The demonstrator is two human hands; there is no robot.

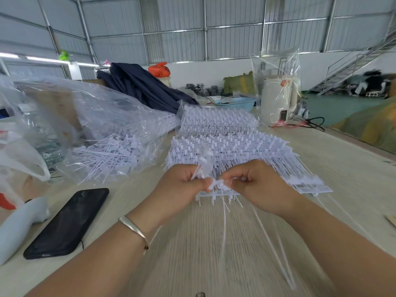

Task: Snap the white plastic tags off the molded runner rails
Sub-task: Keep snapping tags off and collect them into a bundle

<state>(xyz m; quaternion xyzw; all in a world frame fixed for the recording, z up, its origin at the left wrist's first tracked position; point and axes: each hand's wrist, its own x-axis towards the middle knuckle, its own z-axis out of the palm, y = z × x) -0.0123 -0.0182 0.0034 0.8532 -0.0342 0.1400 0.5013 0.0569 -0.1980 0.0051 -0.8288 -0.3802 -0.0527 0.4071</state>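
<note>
Head view: left hand [182, 183] and right hand [257, 185] both pinching thin white plastic tags [214, 183] over ribbed runner rails [235, 146].

1. A black phone [66, 224] is lying at lower left on the pale table [342, 159].
2. A dark blue cloth [143, 84] is sprawling at upper centre.
3. A blue basket [237, 103] is sitting beside a plastic-wrapped white appliance [278, 99].

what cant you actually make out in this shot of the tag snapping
Head view only:
- What the left hand and right hand pinch: motion blur smears the white tags between them.
- Contents of the clear plastic bag: glare and folds hide them.
- Person by the stairs: blurred, too small.
- Grey object: cut by left edge.
</note>
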